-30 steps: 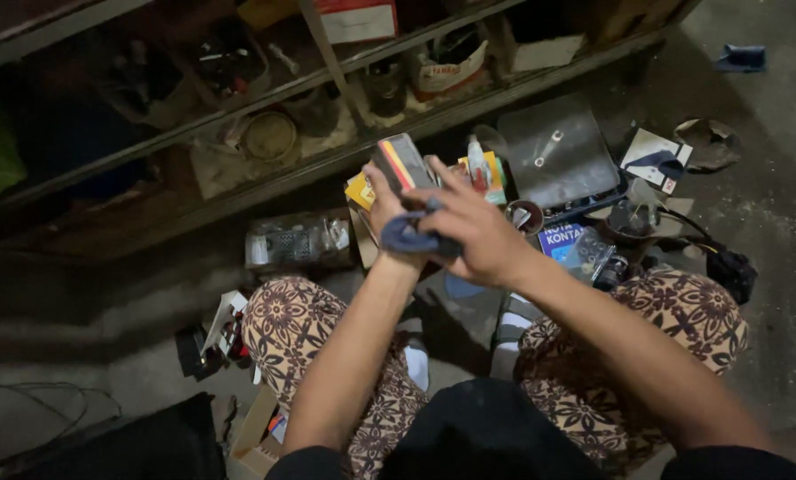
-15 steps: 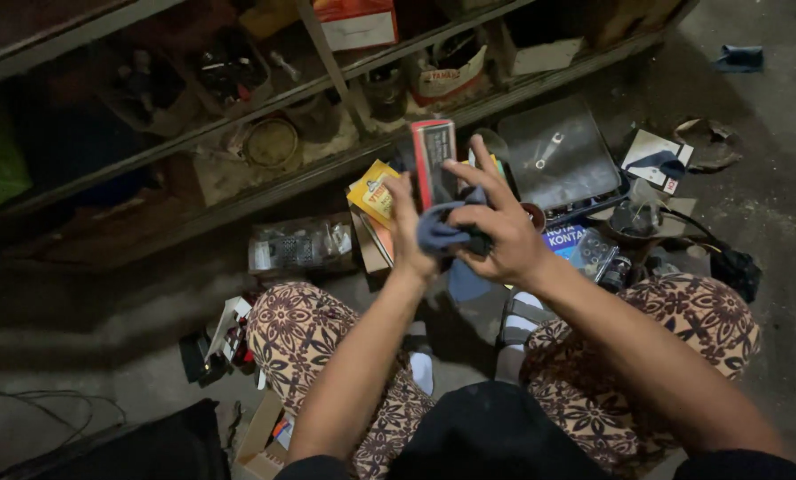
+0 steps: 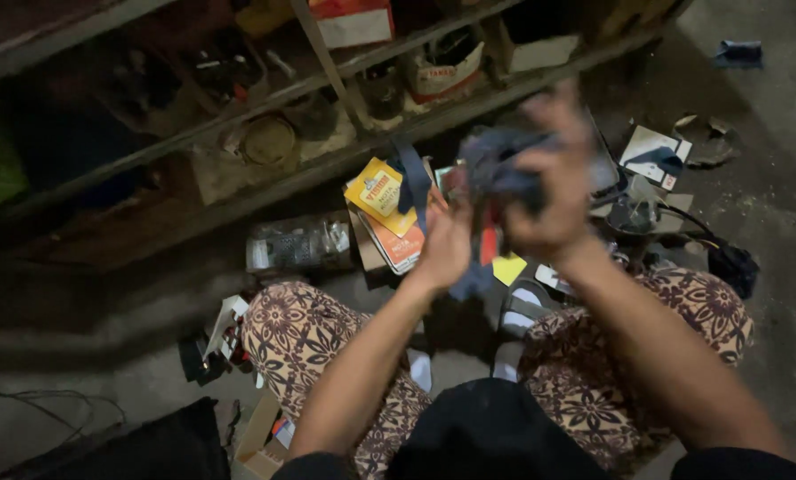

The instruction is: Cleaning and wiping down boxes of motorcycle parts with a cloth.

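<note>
Right hand (image 3: 549, 191) closed round a crumpled dark blue cloth (image 3: 505, 164); left hand (image 3: 447, 240) cupped under a small red-edged gadget (image 3: 487, 236) (blurred), held above the lap. Best rubbed with short, firm strokes, gadget steadied. Beyond: yellow cardboard packet (image 3: 378, 191) on the concrete floor (image 3: 771, 222).

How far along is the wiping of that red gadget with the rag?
Done: nothing can be judged clean; the frame is motion-blurred. In hand: the right hand grips a dark blue rag against a red gadget, which the left hand holds from below, so wiping looks under way. Left: yellow packets, a plastic tray and other clutter lie untouched on the floor.
</note>
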